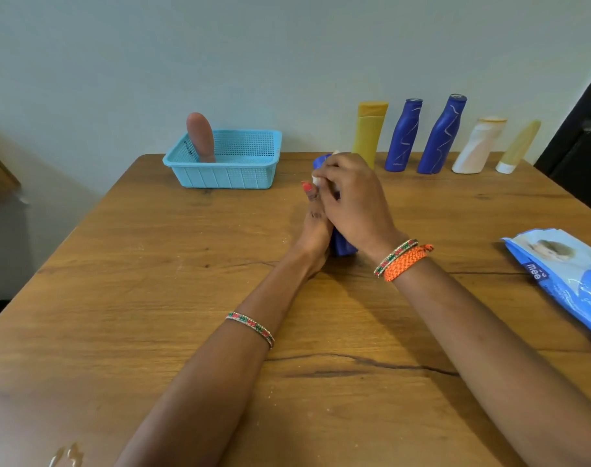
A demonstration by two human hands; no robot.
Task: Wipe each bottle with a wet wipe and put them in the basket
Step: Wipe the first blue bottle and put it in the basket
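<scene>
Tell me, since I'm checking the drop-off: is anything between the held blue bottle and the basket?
Nothing visible. The table between the blue bottle in both hands and the basket is bare. A brown bottle already stands in the basket's left part.

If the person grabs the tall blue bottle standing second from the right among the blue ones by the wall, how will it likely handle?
The tall blue bottle is narrow and high, on a small base, so a push near its top would probably tip it. Its surface looks smooth, so it may be a bit slippery, though the narrower waist should help the grip. Its round body would likely roll once it lies on the table.
</scene>
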